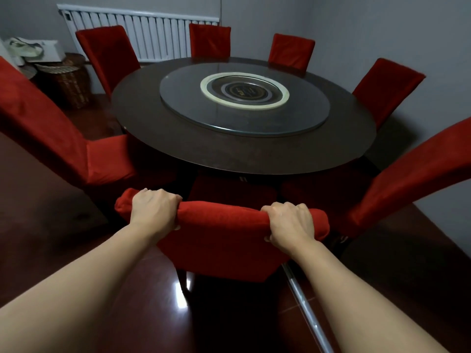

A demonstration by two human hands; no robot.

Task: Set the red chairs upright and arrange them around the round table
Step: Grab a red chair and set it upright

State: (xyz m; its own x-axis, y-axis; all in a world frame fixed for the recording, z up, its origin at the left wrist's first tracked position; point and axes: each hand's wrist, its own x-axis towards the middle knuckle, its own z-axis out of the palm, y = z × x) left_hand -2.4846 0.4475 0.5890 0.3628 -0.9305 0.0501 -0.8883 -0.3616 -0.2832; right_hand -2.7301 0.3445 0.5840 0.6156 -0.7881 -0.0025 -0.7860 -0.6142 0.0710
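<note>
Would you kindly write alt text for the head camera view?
Both hands, left hand and right hand, grip the top of the nearest red chair, upright at the dark round table. Six more red chairs stand upright around it.

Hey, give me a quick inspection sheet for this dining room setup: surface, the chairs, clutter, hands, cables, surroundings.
Surface: round dark table with a glass turntable at its centre; nothing seen on it.
Job's things: seven red chairs in view, all upright around the table; the nearest chair faces the table, its seat partly under the edge.
Clutter: wicker basket and a white bag in the far left corner.
Hands: left hand and right hand both grip the top of the nearest chair's backrest, fingers curled over it.
Cables: nothing seen.
Surroundings: white radiator on the far wall, grey walls, glossy dark red floor.
</note>
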